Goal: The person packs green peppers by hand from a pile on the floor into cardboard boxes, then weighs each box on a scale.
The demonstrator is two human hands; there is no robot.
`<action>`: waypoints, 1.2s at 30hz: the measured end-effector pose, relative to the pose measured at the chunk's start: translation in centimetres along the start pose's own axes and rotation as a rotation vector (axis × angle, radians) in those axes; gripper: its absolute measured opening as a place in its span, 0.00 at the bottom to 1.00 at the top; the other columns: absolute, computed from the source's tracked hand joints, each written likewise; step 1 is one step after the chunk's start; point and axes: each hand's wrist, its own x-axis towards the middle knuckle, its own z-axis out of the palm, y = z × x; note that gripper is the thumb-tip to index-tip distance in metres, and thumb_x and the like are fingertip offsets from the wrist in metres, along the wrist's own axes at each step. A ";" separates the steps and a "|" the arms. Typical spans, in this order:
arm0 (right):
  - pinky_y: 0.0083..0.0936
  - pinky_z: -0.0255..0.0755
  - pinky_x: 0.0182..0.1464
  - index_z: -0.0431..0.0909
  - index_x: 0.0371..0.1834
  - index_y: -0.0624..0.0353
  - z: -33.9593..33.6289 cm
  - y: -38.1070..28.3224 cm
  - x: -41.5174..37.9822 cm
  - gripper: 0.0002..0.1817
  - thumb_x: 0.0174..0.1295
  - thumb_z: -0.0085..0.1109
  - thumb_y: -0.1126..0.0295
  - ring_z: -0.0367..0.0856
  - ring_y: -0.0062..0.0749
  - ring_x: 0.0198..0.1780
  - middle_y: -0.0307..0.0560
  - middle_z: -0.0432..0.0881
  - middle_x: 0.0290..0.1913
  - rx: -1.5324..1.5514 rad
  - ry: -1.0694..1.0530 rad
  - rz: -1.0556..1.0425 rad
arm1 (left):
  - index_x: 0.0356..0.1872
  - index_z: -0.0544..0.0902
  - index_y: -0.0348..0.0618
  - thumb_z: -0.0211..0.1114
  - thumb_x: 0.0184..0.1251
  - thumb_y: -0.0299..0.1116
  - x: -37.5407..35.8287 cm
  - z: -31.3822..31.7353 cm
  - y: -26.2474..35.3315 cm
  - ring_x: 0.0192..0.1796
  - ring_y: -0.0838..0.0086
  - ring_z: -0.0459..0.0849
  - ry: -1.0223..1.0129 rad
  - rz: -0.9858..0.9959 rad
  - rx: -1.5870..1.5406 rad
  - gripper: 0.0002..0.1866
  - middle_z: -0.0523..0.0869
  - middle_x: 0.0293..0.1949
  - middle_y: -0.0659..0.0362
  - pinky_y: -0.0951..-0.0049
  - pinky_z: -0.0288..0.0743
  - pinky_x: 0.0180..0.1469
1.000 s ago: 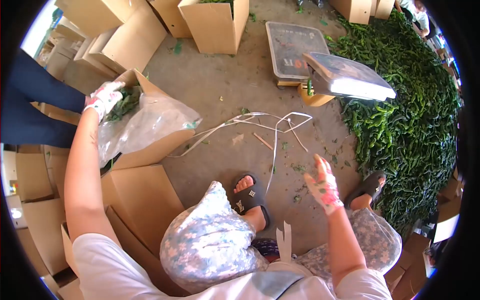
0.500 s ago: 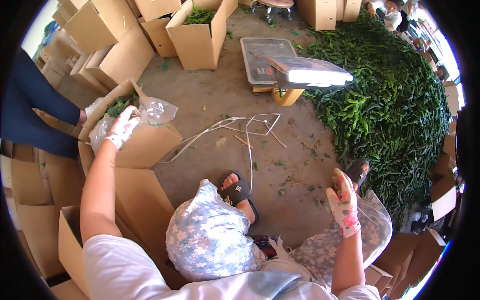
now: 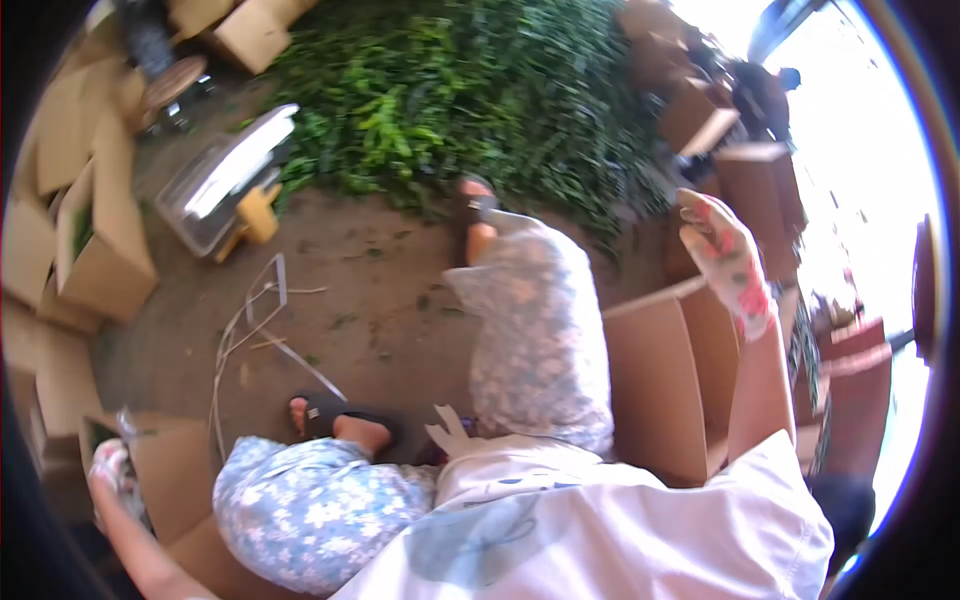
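My left hand (image 3: 112, 470), in a white glove with a red floral print, is at the far lower left. It rests at the opening of a cardboard box (image 3: 178, 470) where some clear plastic (image 3: 126, 421) sticks up; blur and angle hide its fingers. My right hand (image 3: 728, 262), in a matching glove, is raised on the right with slightly bent fingers apart and nothing in them. Below it stands an open cardboard box (image 3: 650, 365). Ahead of my feet spreads a large heap of long green pods that look like peppers (image 3: 450, 110).
A platform scale (image 3: 205, 205) with a yellow post stands left of the heap. White strapping (image 3: 280, 280) lies looped on the floor. Cardboard boxes (image 3: 105, 235) crowd the left side, and more boxes (image 3: 755, 195) stand at right. A stool (image 3: 175, 85) is at upper left.
My view has swung right, so the scale and heap appear further left. My right hand has moved out to the right, above an open box. My left hand stays at the left box.
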 end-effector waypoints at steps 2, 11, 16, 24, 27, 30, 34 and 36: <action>0.28 0.74 0.49 0.77 0.53 0.62 -3.4 3.2 -2.5 0.18 0.59 0.59 0.75 0.81 0.38 0.44 0.52 0.80 0.45 -0.160 -0.050 0.112 | 0.46 0.81 0.42 0.65 0.59 0.38 4.9 -0.8 3.1 0.38 0.69 0.80 0.086 0.177 -0.138 0.16 0.83 0.40 0.57 0.63 0.76 0.38; 0.32 0.70 0.57 0.71 0.61 0.59 6.7 4.9 -13.2 0.18 0.70 0.46 0.69 0.78 0.43 0.53 0.57 0.78 0.52 0.261 -0.494 0.335 | 0.38 0.82 0.39 0.57 0.68 0.36 -17.8 19.4 31.9 0.36 0.59 0.84 0.201 0.781 0.705 0.11 0.85 0.33 0.53 0.64 0.76 0.47; 0.24 0.71 0.55 0.76 0.58 0.64 9.1 8.1 -21.0 0.24 0.68 0.49 0.56 0.79 0.29 0.53 0.46 0.81 0.52 0.431 -0.360 1.707 | 0.59 0.74 0.51 0.60 0.59 0.32 -20.4 32.4 41.8 0.45 0.54 0.82 -0.189 1.263 0.895 0.24 0.82 0.44 0.49 0.59 0.75 0.51; 0.23 0.72 0.53 0.76 0.58 0.63 31.1 6.3 -11.5 0.23 0.68 0.50 0.58 0.79 0.27 0.51 0.45 0.81 0.51 1.318 -0.433 1.469 | 0.56 0.77 0.44 0.58 0.60 0.29 -13.6 42.9 52.2 0.41 0.61 0.83 -0.727 1.302 0.899 0.20 0.82 0.40 0.50 0.65 0.76 0.45; 0.23 0.72 0.52 0.76 0.58 0.63 32.3 6.7 -9.9 0.22 0.68 0.50 0.58 0.79 0.26 0.51 0.44 0.81 0.51 1.398 -0.431 1.463 | 0.54 0.79 0.48 0.59 0.61 0.32 -12.8 42.4 53.0 0.43 0.56 0.84 -0.750 1.242 0.862 0.18 0.84 0.42 0.51 0.63 0.78 0.46; 0.23 0.72 0.52 0.76 0.58 0.63 30.0 7.4 -10.7 0.22 0.68 0.51 0.59 0.79 0.25 0.50 0.43 0.81 0.51 1.429 -0.402 1.447 | 0.54 0.79 0.47 0.59 0.61 0.33 -15.2 39.4 55.8 0.48 0.57 0.82 -0.736 1.205 1.071 0.18 0.84 0.45 0.51 0.63 0.76 0.52; 0.22 0.73 0.51 0.76 0.58 0.63 28.0 8.6 -12.6 0.22 0.68 0.51 0.59 0.79 0.24 0.49 0.42 0.81 0.50 1.422 -0.351 1.382 | 0.56 0.78 0.40 0.58 0.62 0.28 -16.6 36.8 58.8 0.53 0.61 0.81 -0.646 1.318 0.785 0.20 0.83 0.49 0.49 0.67 0.73 0.59; 0.22 0.73 0.50 0.76 0.58 0.62 27.9 9.6 -13.6 0.21 0.68 0.51 0.59 0.79 0.23 0.49 0.42 0.81 0.50 1.438 -0.318 1.328 | 0.57 0.76 0.38 0.56 0.64 0.26 -18.0 36.9 59.7 0.53 0.64 0.81 -0.664 1.152 0.593 0.19 0.82 0.50 0.50 0.68 0.73 0.58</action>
